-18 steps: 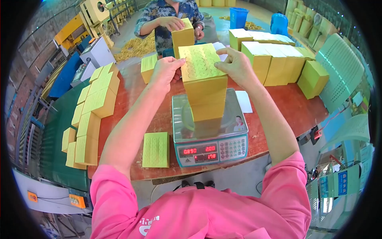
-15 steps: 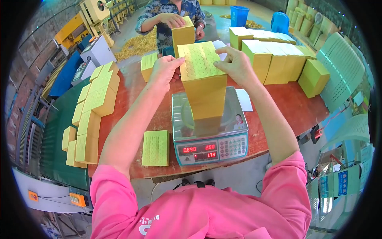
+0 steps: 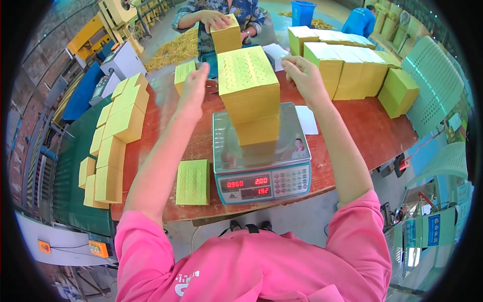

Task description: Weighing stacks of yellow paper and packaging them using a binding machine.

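Hands [image 3: 192, 90] [image 3: 307, 83] apart from stack [image 3: 248, 95]; scale [image 3: 261, 187] near table edge [image 3: 193, 212]

I wear a pink shirt [image 3: 256, 267]; the stack [image 3: 250, 103] is yellow, its top [image 3: 246, 68] patterned in curvy rows; red table [image 3: 347, 131], teal-edged scale [image 3: 264, 185]; the co-worker's sleeve [image 3: 188, 15] looks blue, perhaps floral.

Blue bin [image 3: 303, 13] in bkgd, wht cabinet [image 3: 122, 60] L, orange box [image 3: 98, 248] lwr L
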Demonstrator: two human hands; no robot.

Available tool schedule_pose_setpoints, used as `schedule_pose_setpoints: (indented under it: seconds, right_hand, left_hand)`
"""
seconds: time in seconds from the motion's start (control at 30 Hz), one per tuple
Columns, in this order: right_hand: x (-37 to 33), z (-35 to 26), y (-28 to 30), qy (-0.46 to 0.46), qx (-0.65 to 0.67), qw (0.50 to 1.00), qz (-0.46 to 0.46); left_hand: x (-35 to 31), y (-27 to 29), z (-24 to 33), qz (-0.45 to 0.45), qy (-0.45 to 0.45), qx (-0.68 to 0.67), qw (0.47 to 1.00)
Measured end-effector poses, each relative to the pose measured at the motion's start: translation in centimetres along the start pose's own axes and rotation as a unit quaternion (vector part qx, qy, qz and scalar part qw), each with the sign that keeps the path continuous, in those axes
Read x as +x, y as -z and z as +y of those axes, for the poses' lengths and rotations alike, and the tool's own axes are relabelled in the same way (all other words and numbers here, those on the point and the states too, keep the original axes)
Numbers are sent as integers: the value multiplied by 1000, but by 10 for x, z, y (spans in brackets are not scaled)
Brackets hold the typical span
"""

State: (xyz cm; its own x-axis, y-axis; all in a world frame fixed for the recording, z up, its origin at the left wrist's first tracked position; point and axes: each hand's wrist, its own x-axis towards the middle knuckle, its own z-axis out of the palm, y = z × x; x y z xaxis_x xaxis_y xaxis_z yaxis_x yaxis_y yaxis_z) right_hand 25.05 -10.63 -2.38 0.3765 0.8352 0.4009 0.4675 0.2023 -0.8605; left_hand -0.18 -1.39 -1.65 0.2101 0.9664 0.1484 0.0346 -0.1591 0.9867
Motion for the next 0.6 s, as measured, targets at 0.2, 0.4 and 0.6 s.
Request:
schedule_pose_setpoints:
  seconds: [0.2, 0.4, 0.6]
  right_hand:
    - [11, 88, -33, -136, 296, 946, -7]
    - [-6, 115, -92, -151, 409, 897, -68]
    - [-60, 93, -61, -113, 332, 936, -33]
  left_hand:
    - [-12, -8, -7, -143, 239, -255, 926]
    - [-3, -30, 6, -179, 264, -212, 924]
    - [-56, -35, 17, -168, 283, -204, 922]
